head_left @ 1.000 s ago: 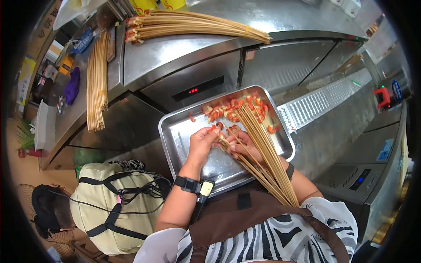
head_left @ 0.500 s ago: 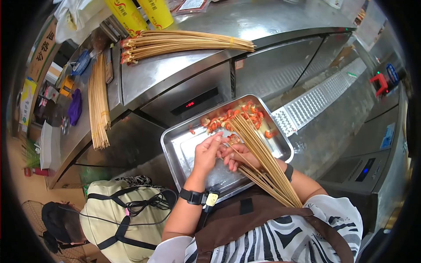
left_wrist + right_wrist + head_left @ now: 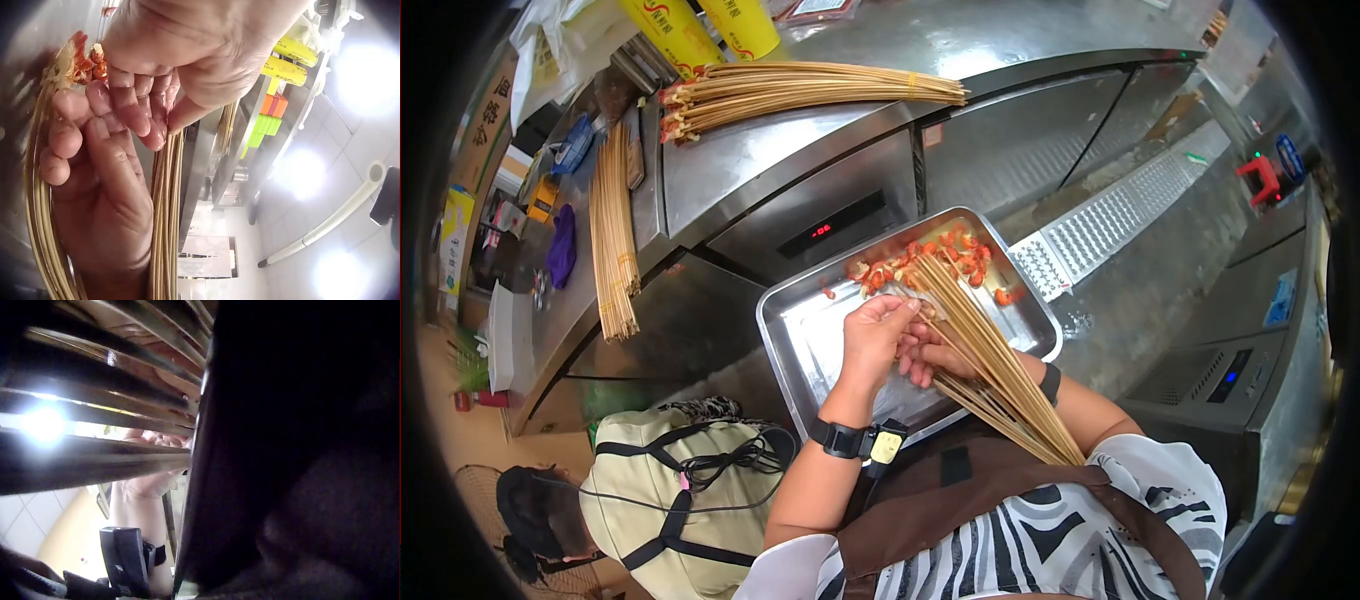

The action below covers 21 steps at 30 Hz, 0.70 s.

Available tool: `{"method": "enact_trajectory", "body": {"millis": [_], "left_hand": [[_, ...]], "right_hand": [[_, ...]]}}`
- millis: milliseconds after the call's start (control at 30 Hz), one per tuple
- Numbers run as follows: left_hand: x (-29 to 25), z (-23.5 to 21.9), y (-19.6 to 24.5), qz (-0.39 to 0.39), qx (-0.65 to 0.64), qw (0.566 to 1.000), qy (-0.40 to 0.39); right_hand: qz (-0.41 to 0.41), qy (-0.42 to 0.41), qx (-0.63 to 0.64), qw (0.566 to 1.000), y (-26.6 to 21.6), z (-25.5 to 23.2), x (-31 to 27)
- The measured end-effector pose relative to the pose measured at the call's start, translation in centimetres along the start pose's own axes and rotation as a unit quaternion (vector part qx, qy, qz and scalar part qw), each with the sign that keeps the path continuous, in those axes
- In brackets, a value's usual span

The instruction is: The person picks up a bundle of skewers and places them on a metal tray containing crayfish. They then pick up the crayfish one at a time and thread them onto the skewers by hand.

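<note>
In the head view, a long bundle of thin wooden skewers [image 3: 1000,370] lies along my right hand [image 3: 938,358], whose curled fingers hold some of them above the tray. My left hand [image 3: 875,335] has thumb and fingertips together beside the bundle's upper end, pinching a small pale piece. The left wrist view shows wet left fingers [image 3: 140,119] bent down over the right hand [image 3: 103,187], with skewers [image 3: 165,212] on both sides. Red-and-white food pieces [image 3: 950,255] lie at the tray's far side. Dark skewers [image 3: 125,450] cross the right wrist view, largely hiding the hands.
The metal tray [image 3: 775,330] rests before the apron. On the steel counter [image 3: 740,170] are a food-tipped skewer bundle [image 3: 820,90], bare skewers [image 3: 612,240], yellow rolls [image 3: 740,25] and a purple cloth [image 3: 560,250]. Someone in a cream top [image 3: 635,490] is at the left.
The left hand has drawn away from the red piece seen a second ago and now pinches near the bundle's upper end. The right hand stays around the skewers. The head view has shifted slightly.
</note>
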State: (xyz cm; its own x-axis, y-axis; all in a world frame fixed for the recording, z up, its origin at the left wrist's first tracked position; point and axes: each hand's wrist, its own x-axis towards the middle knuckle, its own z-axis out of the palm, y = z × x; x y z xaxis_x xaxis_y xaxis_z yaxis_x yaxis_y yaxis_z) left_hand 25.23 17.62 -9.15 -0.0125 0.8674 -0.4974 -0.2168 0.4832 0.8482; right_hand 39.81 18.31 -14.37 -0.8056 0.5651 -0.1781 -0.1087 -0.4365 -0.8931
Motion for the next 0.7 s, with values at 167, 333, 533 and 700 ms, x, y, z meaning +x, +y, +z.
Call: {"method": "enact_trajectory", "body": {"millis": [167, 333, 533, 700], "left_hand": [[-0.2, -0.6, -0.6, 0.034, -0.041, 0.998, -0.022], [-0.2, -1.4, -1.9, 0.067, -0.033, 0.997, 0.000], [-0.1, -2.2, -2.7, 0.067, -0.003, 0.998, -0.003], [1.7, -4.8, -2.7, 0.117, 0.248, 0.949, 0.153]], "right_hand": [[0.001, 0.019, -0.003, 1.000, -0.9, 0.2, -0.4], [0.029, 0.067, 0.132, 0.989, -1.1, -0.2, -0.4], [0.009, 0.086, 0.084, 0.993, -1.5, 0.5, -0.5], [0.020, 0.095, 0.104, 0.990, -0.7, 0.3, -0.4]]}}
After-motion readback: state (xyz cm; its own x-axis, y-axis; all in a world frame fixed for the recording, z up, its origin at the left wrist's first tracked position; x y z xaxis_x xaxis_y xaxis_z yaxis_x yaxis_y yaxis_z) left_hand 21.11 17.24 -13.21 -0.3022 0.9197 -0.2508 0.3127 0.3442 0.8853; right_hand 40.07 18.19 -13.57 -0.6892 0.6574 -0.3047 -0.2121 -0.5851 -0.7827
